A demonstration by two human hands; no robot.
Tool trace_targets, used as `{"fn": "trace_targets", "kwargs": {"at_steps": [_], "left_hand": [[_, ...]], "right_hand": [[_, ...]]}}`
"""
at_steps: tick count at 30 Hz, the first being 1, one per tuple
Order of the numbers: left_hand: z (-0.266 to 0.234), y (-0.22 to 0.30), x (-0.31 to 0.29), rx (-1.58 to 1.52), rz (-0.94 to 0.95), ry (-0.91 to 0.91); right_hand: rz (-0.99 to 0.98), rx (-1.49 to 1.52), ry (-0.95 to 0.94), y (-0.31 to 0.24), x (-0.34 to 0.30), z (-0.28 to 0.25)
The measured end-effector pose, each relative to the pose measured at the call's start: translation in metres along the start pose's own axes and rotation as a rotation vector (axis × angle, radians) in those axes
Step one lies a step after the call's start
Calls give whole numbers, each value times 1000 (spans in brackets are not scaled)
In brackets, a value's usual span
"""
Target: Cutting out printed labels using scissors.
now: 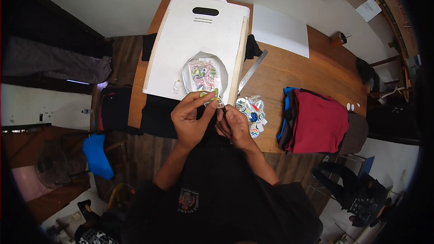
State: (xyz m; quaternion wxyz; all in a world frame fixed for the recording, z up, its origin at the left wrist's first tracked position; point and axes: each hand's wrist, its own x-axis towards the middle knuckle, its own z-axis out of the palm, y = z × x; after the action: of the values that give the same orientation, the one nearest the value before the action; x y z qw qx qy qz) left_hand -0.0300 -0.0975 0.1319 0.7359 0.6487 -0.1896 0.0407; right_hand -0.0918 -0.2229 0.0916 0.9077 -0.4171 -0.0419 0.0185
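My left hand (190,119) pinches a small green and white printed sticker (214,101) between thumb and fingers. Close against its right edge, my right hand (236,125) is closed, fingertips together; something dark shows between them, too small to make out. Just beyond the hands lies a round white-rimmed dish (186,75) holding clear packets of pink and green printed pieces (204,74). It rests on a large white board (181,36) with a dark oval handle slot. Beside my right hand, a loose pile of colourful round stickers (253,114) lies on the wooden table.
A steel ruler (253,70) angles along the board's right side. Folded red, blue and dark cloth (318,119) is stacked at the table's right. Behind are a white sheet (282,29) and a brown cup (338,39). A blue chair back (97,156) stands at left.
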Motion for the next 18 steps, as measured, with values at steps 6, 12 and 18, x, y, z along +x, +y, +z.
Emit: {"fn": "trace_targets", "kwargs": {"at_steps": [6,12,18], "left_hand": [[4,1,-1,0,-8,-4],[10,2,-2,-8,-16,-7],[19,3,-4,-24,-27,-15]], "right_hand": [[-6,-13,-1,-1,-3,-3],[-3,9,11,-8,-6,-4],[-24,6,5,-17,-8,-7]]}}
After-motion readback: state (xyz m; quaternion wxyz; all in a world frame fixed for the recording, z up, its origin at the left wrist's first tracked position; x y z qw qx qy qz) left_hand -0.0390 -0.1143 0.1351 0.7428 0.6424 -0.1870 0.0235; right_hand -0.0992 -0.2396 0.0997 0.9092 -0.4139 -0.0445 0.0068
